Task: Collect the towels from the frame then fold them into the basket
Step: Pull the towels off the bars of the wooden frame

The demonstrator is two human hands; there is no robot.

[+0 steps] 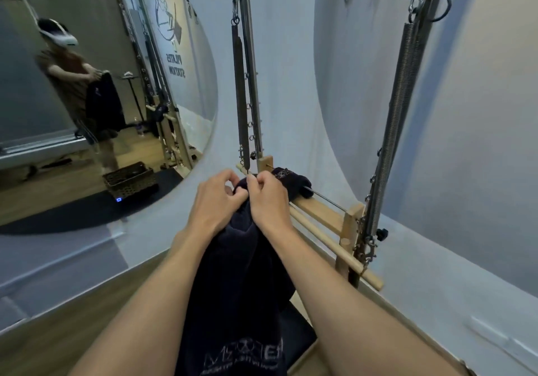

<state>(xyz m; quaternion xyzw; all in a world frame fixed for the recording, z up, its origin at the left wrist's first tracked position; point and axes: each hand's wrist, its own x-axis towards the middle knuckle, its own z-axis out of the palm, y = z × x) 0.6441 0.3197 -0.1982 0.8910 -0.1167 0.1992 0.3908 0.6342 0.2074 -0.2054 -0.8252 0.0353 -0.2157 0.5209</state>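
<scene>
Hands: you are pinching the top edge of a dark towel (241, 259) with both. Your left hand (217, 199) and right hand (269, 203) are sitting almost knuckle to knuckle, fingers curled into the cloth.
Held towel: it is hanging straight down from your grip between your forearms, clear of the rail, with pale lettering showing near its lower end. It is looking bunched and not yet folded.
Frame: the wooden frame (317, 212) is standing just beyond your hands against the wall, under long metal springs (390, 142). A second dark towel (291, 180) is lying bunched over its rail, just beside your right hand.
Mirror: the round mirror (198, 99) on your left is showing you holding the towel up in front of your body.
Basket: the woven basket (129, 182) is appearing only in that reflection, on the floor, well apart from the frame. Something dark may be sitting inside it, but you cannot tell from here.
Progress: by the look of it you are partway through collecting, with one towel in hand and one waiting on the rail.
Remaining: you are probably facing the lift of that second towel, the folding of both, and the carry over to the basket.
</scene>
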